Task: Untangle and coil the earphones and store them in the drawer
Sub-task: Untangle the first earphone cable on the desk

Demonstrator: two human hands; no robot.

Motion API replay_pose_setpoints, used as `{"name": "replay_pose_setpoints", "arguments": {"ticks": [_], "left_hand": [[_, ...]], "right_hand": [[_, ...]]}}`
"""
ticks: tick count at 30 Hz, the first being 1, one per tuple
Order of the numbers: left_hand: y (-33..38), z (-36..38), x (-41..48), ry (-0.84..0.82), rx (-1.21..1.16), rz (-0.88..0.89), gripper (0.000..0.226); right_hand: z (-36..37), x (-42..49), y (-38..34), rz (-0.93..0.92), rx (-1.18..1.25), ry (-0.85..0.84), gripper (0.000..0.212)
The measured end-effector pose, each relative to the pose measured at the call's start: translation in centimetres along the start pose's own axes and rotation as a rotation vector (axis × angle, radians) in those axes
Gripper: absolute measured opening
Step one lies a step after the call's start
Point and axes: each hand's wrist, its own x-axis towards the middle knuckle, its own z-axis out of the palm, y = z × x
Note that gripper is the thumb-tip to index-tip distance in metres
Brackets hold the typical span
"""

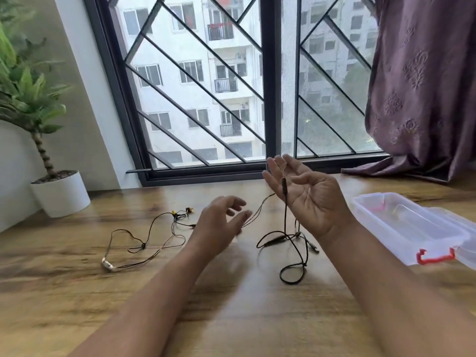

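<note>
Two sets of earphones are on the wooden table (231, 305). A dark braided set (286, 238) hangs from my raised right hand (306, 194). Its cord is draped over my straight fingers, palm facing me, and the lower loops lie tangled on the table. Thin strands of that set run left to my left hand (221, 222), whose curled fingertips seem to pinch them; the hand is blurred. A second, thin black set (144, 243), with a white remote and yellow buds, lies loose to the left, apart from both hands.
A clear plastic box (409, 228) with a red latch sits open at the right, its lid beside it. A potted plant (60, 194) stands at the back left. A window frame and a purple curtain (422, 99) line the far edge.
</note>
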Motion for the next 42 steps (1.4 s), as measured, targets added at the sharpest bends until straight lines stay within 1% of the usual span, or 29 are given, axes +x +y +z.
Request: {"name": "replay_pose_setpoints", "arguments": {"ticks": [1, 3, 5, 8, 11, 13, 14, 16, 19, 22, 24, 27, 34, 36, 38, 40, 42], "left_hand": [[0.6, 0.0, -0.1, -0.004, -0.099, 0.019, 0.016], [1.8, 0.3, -0.5, -0.107, -0.272, 0.034, 0.016], [2.5, 0.8, -1.1, -0.217, -0.351, 0.024, 0.015], [2.8, 1.2, -1.4, -0.255, -0.432, -0.015, 0.011], [2.8, 0.4, -1.0, -0.207, -0.606, -0.104, 0.012], [2.6, -0.4, -0.6, -0.148, -0.791, -0.161, 0.008], [2.5, -0.6, -0.4, -0.113, -0.879, -0.190, 0.009], [2.2, -0.8, -0.1, -0.043, -0.999, -0.244, 0.011], [2.0, -0.7, 0.1, 0.009, -1.076, -0.297, 0.014], [1.7, -0.6, 0.3, 0.056, -1.122, -0.341, 0.012], [1.5, -0.7, 0.5, 0.098, -1.148, -0.368, 0.013], [1.4, -0.7, 0.7, 0.155, -1.167, -0.416, 0.017], [0.8, -0.7, 1.0, 0.229, -1.174, -0.482, 0.020], [0.6, -0.7, 1.1, 0.240, -1.167, -0.495, 0.020], [0.5, -0.6, 1.1, 0.249, -1.154, -0.505, 0.020], [0.4, -0.6, 1.1, 0.266, -1.139, -0.520, 0.019], [0.3, -0.6, 1.1, 0.288, -1.126, -0.537, 0.019]], "right_hand": [[0.0, 0.0, 0.3, -0.001, -0.023, 0.005, 0.077], [0.0, 0.0, 1.0, 0.007, -0.094, 0.011, 0.077], [0.0, 0.1, 1.6, 0.025, -0.160, 0.020, 0.070], [0.0, 0.3, 2.2, 0.013, -0.236, 0.052, 0.058], [-0.3, 0.6, 2.1, -0.041, -0.323, 0.116, 0.059], [-0.5, 0.5, 1.8, -0.023, -0.497, 0.132, 0.055], [-0.6, 0.3, 1.6, 0.022, -0.621, 0.120, 0.050], [-0.8, -0.1, 1.3, 0.137, -0.918, 0.053, 0.041], [-1.0, -0.5, 1.8, 0.231, -1.251, -0.099, 0.043], [-1.6, -0.4, 2.3, 0.196, -1.496, -0.169, 0.041], [-1.8, -0.2, 2.3, 0.149, -1.572, -0.177, 0.033], [-2.0, 0.1, 1.8, 0.071, -1.507, -0.136, 0.022], [-1.7, -0.1, 1.1, -0.050, -1.119, 0.060, 0.012], [-1.5, 0.0, 0.7, -0.054, -1.019, 0.102, 0.008], [-1.4, 0.0, 0.1, -0.011, -0.826, 0.104, 0.009], [-1.3, 0.1, -0.4, 0.032, -0.638, 0.072, 0.012], [-1.1, 0.2, -0.8, 0.060, -0.509, 0.027, 0.004]]}}
